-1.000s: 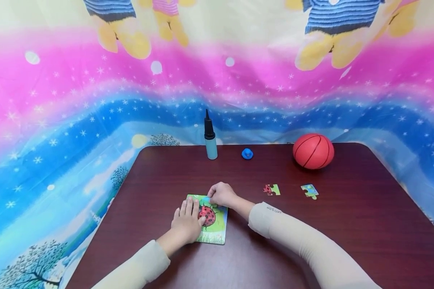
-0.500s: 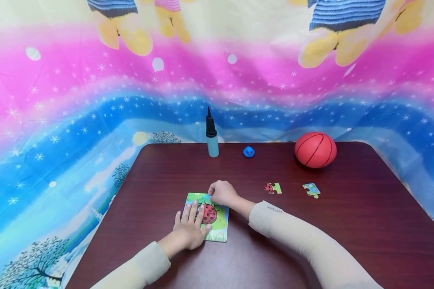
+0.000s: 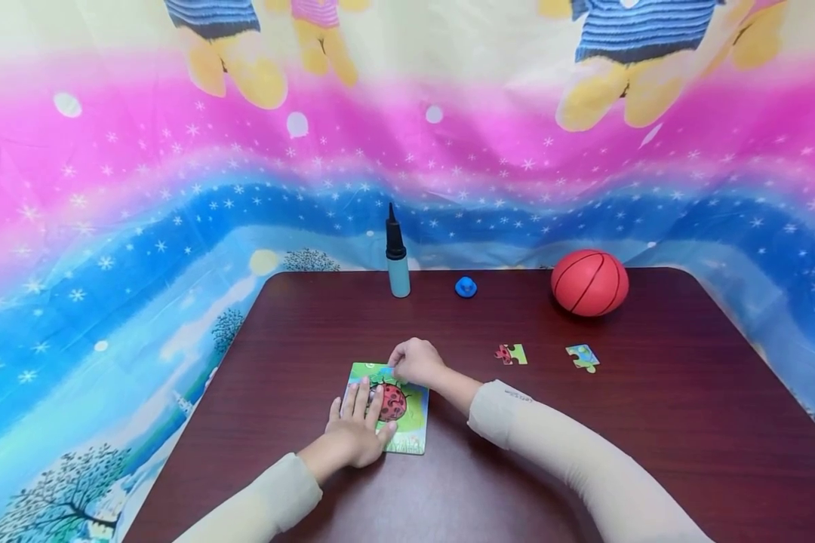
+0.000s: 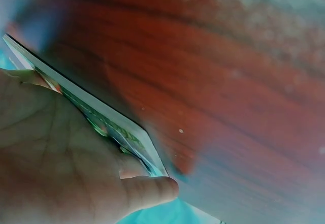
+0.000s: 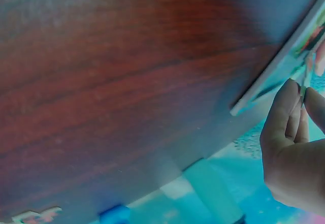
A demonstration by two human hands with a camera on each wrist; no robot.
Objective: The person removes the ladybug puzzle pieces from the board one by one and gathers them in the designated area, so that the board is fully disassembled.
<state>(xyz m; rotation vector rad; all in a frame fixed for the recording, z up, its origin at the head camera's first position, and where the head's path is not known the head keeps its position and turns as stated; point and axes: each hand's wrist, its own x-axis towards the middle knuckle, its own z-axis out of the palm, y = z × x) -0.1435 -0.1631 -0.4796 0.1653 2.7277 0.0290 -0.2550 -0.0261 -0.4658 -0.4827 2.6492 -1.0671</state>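
A ladybug jigsaw puzzle board (image 3: 413,422) lies flat on the dark wooden table. My left hand (image 3: 356,439) rests across its left part, fingers straight and spread, covering some of the ladybug. At the board's upper right edge is my right hand (image 3: 418,363), thumb and fingertips together. The right wrist view shows it pinching a thin puzzle piece (image 5: 307,71), tilted up on its edge over the board; its picture side is mostly hidden. The left wrist view has the palm (image 4: 61,153) over the board, with one fingertip reaching past a corner.
Two loose puzzle pieces lie to the right, one with red ladybug print (image 3: 512,354), one blue and green (image 3: 582,357). Along the back stand a teal hand pump (image 3: 398,275), a small blue toy (image 3: 465,287) and a red ball (image 3: 589,283). A printed curtain (image 3: 448,188) hangs behind.
My left hand has slid slightly right and towards me on the board, its fingers more spread. My right hand stays at the same edge, still pinching.
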